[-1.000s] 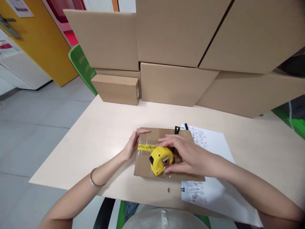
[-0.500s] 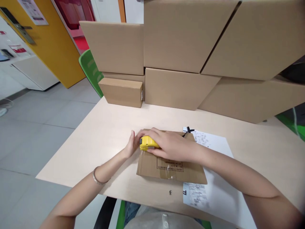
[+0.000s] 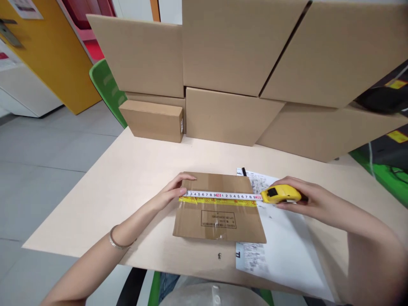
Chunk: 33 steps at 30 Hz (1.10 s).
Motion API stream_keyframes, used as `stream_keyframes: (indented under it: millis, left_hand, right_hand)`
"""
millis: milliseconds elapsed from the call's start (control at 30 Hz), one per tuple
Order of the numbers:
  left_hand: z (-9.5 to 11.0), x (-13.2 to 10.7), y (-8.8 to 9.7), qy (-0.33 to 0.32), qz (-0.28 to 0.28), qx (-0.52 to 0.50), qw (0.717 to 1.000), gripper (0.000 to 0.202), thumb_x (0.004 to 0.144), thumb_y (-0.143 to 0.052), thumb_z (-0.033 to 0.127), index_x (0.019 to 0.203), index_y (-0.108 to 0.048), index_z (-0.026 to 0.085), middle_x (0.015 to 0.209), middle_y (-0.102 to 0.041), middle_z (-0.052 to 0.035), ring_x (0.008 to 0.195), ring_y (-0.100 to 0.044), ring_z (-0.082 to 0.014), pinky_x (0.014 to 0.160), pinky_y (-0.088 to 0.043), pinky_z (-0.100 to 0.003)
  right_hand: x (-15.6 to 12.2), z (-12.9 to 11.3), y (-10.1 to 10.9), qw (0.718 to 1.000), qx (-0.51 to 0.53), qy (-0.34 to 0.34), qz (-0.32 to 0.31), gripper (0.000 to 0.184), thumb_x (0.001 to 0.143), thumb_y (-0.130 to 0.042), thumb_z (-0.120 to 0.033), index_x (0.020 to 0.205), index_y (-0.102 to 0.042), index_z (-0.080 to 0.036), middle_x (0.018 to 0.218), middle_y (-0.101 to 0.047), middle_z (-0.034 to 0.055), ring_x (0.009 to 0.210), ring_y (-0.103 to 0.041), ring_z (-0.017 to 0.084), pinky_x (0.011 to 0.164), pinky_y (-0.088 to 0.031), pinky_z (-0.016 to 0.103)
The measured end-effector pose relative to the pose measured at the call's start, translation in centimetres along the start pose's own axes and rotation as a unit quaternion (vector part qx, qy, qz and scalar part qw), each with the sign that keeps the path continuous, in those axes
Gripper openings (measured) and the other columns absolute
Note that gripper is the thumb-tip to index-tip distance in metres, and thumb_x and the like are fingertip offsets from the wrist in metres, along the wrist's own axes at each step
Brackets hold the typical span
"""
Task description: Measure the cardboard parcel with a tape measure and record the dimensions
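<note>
A brown cardboard box [image 3: 219,229] with yellow printed tape lies on the table in front of me. Across its top runs the white blade of a tape measure, its yellow case [image 3: 280,194] just past the box's right edge. My right hand [image 3: 296,197] is wrapped round that case. At the box's left edge, my left hand [image 3: 174,190] pinches the blade's end with the thumb, while its fingers rest on the box. Numbers on the blade show up to about 20 near the case.
Under the box's right side lies a white printed sheet [image 3: 287,250], with a black pen [image 3: 244,171] at its top. A small carton [image 3: 153,121] stands at the back left before large stacked cardboard boxes [image 3: 229,114]. A small dark bit [image 3: 219,256] lies near the front edge.
My right hand has moved right with the case, drawing the blade out across the box. My left hand now holds the blade's end at the left edge. The view has shifted slightly.
</note>
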<state>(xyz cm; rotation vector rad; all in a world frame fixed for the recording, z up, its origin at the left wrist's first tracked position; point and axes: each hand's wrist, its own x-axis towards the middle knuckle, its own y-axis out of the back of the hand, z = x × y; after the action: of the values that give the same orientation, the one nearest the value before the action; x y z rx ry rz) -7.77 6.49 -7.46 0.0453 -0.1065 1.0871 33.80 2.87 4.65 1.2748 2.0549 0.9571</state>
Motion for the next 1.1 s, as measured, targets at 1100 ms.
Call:
stream_keyframes:
  millis: [1100]
  left_hand:
    - [10.6,-4.2,-6.2,-0.133,-0.003,0.403,0.905,0.038,0.104,-0.044,0.023,0.142,-0.048,0.021,0.138,-0.061,-0.0132,0.134,-0.055,-0.0246,0.111,-0.048,-0.045]
  right_hand:
    - [5.2,-8.4,-2.7,0.928,0.156,0.291,-0.17,0.047,0.068,-0.068,-0.003,0.109,-0.066,-0.025,0.104,-0.071,0.0008,0.091,-0.067,0.017,0.078,-0.051,0.028]
